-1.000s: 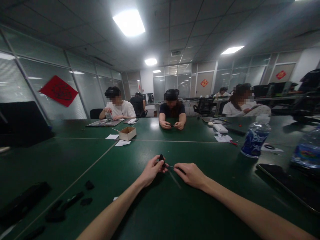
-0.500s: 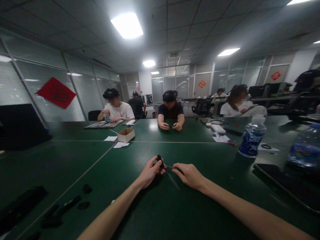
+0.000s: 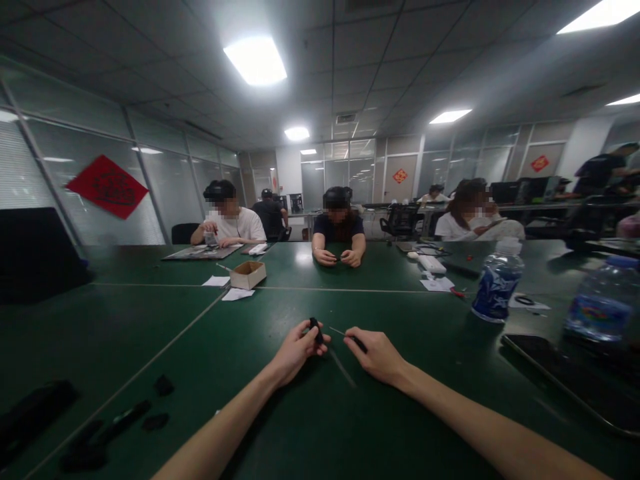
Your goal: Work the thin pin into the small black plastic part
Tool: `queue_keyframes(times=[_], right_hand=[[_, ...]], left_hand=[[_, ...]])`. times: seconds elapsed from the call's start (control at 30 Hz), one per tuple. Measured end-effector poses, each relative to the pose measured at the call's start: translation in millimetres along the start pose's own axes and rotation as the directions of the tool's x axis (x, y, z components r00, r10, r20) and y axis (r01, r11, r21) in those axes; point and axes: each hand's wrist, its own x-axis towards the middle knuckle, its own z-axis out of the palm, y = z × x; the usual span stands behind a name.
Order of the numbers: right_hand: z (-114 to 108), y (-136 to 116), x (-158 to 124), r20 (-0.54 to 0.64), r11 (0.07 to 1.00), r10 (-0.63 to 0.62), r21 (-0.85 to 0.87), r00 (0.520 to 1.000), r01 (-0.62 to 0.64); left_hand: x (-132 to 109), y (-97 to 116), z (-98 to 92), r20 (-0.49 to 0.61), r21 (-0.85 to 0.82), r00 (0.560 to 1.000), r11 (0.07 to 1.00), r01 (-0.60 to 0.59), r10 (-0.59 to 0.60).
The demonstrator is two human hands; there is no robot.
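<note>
My left hand (image 3: 296,352) is closed around a small black part (image 3: 315,331), held just above the green table (image 3: 280,427). What exactly the part is, I cannot make out. In my right hand (image 3: 376,353) is a thin screwdriver (image 3: 359,343) with a dark handle, its slim metal shaft pointing left. A small gap separates the shaft's tip from the black part. Several loose black pieces (image 3: 120,423) lie on the table to the left of my left forearm.
An open cardboard box (image 3: 249,275) stands beyond my hands, beside white papers (image 3: 239,294). On the right are a blue-labelled bottle (image 3: 497,283), a second bottle (image 3: 600,303) and a phone (image 3: 570,377). A person (image 3: 339,227) sits opposite; another person (image 3: 230,217) works at the left.
The screwdriver's tip has come away from the black part, leaving a gap between them. My left hand has shifted slightly left and tilted the part. The whole view has shifted a little.
</note>
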Motion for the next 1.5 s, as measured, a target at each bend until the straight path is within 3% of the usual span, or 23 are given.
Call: queue_keyframes(times=[0.37, 0.77, 1.23, 1.5], right_hand=[[-3.0, -1.5, -0.6, 0.038, 1.000, -0.003, 0.012, 0.999, 0.003], [-0.6, 0.0, 0.8, 0.043, 1.000, 0.001, -0.012, 0.999, 0.000], [-4.5, -3.1, -0.8, 0.095, 0.999, -0.036, 0.037, 0.995, 0.033], [1.0, 1.1, -1.6, 0.063, 0.999, -0.047, -0.007, 0.997, 0.048]], left_hand=[[-5.6, 9.6, 5.9, -0.036, 0.050, 0.999, 0.999, -0.006, 0.008], [-1.6, 3.1, 1.4, -0.058, 0.024, 0.998, 1.000, 0.001, 0.001], [-4.3, 4.0, 3.6, -0.012, 0.046, 0.998, 0.997, -0.062, 0.063], [-4.3, 2.8, 2.4, 0.001, 0.042, 0.997, 0.996, -0.082, 0.082]])
